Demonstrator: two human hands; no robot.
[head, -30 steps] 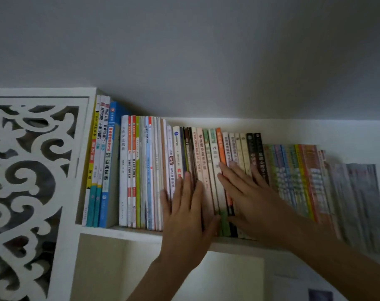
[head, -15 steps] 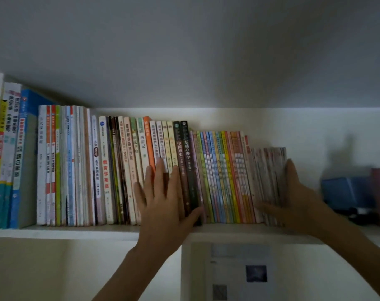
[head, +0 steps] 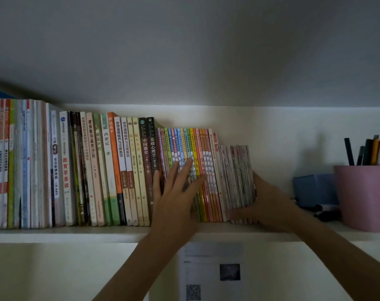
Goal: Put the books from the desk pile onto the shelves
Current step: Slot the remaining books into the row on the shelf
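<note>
In the head view, a long row of books [head: 124, 170] stood upright on the white shelf [head: 76, 233], from the left edge of the picture to about the middle. The left hand [head: 176, 196] lay flat against the spines of the thin colourful books [head: 197, 148] in the middle of the row. Its fingers [head: 185, 170] were straight and spread, so this hand pressed on the spines and held nothing.

The right hand [head: 269, 205] was at the right end of the row, against the outer side of a stack of very thin booklets [head: 236, 174]. This stack was shorter than the books beside it and touched them. The thumb passed along the bottom front of the stack, and the other fingers were hidden behind it, so I could not tell whether the hand gripped the stack or only pushed it.

Further right on the same shelf stood a blue box [head: 312, 187] and a pink cup [head: 362, 196] with pens [head: 367, 153] in it. Some dark markers [head: 328, 210] lay between them. Under the shelf, a printed sheet [head: 210, 272] hung on the wall. The desk pile was not in view.
</note>
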